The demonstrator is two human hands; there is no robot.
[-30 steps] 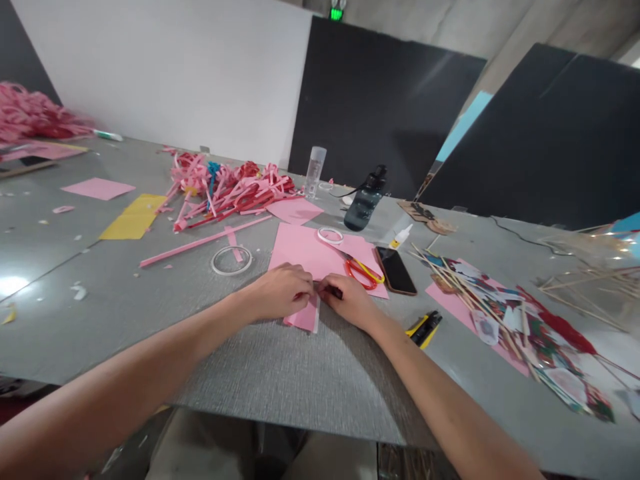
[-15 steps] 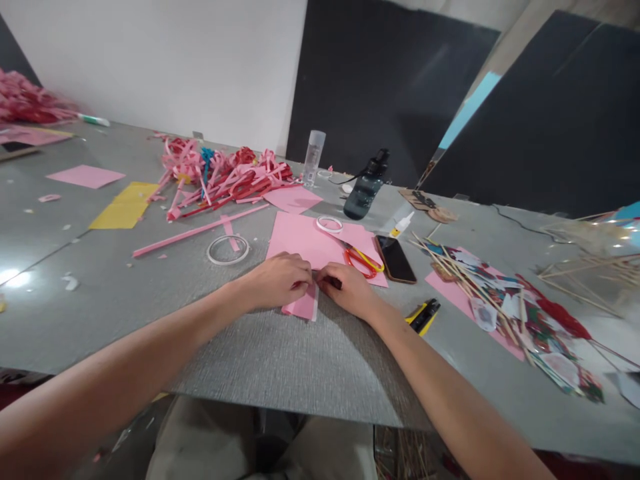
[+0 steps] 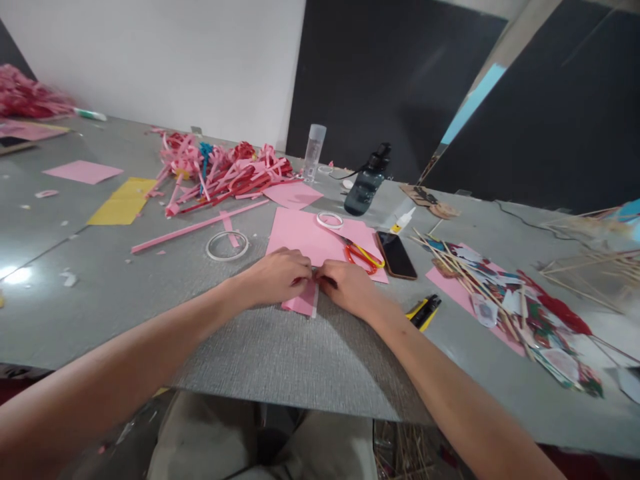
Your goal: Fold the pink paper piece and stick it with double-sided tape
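where both hands meet, left hand [image 3: 280,277], right hand [image 3: 347,288], fingers pinching pink paper strip [image 3: 305,303] between them

- A craft workspace: grey table [image 3: 300,360] strewn with pink paper sheets [image 3: 300,237], cut strips [image 3: 220,177], scissors [image 3: 363,255], glue bottle [image 3: 403,221].
- Dark partition panels [image 3: 380,87] behind.

Surface: a grey table [image 3: 300,360] is seen.
Middle: pink paper sheets [image 3: 305,237], red-handled scissors [image 3: 361,255], a tape ring [image 3: 227,245] and a phone [image 3: 396,255] are laid flat.
Back: a pile of pink and red strips [image 3: 220,175], a clear bottle [image 3: 314,152] and a dark bottle [image 3: 367,183] are set.
Left: a yellow sheet [image 3: 123,201] is laid.
Right: wooden sticks and coloured cut-outs [image 3: 505,297] are spread.
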